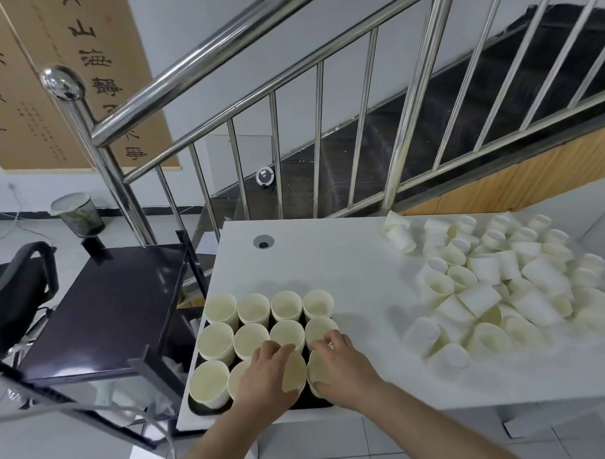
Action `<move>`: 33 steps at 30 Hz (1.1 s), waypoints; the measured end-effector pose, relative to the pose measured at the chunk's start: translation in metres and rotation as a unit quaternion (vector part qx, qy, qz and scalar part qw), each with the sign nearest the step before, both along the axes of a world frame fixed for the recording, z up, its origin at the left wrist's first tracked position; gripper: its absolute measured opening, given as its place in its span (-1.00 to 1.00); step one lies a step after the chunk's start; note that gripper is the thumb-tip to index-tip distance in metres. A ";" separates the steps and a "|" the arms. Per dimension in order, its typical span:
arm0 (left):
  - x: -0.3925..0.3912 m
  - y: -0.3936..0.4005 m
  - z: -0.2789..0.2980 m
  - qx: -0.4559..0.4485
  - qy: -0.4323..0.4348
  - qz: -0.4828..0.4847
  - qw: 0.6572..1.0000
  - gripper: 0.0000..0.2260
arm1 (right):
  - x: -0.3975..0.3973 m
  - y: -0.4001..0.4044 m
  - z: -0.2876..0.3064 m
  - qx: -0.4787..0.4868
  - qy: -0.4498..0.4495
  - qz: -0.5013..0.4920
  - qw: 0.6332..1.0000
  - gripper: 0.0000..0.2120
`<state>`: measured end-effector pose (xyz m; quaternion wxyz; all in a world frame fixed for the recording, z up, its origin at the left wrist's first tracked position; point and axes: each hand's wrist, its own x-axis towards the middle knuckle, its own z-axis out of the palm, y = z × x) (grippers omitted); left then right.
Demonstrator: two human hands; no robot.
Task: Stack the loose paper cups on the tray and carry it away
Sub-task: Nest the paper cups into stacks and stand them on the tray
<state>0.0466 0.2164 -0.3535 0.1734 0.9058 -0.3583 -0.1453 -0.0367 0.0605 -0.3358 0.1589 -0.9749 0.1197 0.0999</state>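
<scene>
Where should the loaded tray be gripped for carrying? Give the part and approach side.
Grip the black tray by its short left and right ends, one hand on each, coming in low from the sides. Upright paper cups fill its top, so only the rim is free.
</scene>
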 end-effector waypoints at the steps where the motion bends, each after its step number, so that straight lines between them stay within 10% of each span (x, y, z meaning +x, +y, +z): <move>1: 0.000 -0.001 -0.002 0.004 -0.004 -0.002 1.000 -0.37 | 0.000 0.000 -0.003 0.002 0.004 0.000 1.000 -0.43; 33: 0.001 -0.010 -0.012 0.016 -0.044 0.017 0.999 -0.39 | 0.003 -0.014 -0.023 0.001 -0.005 0.003 1.000 -0.39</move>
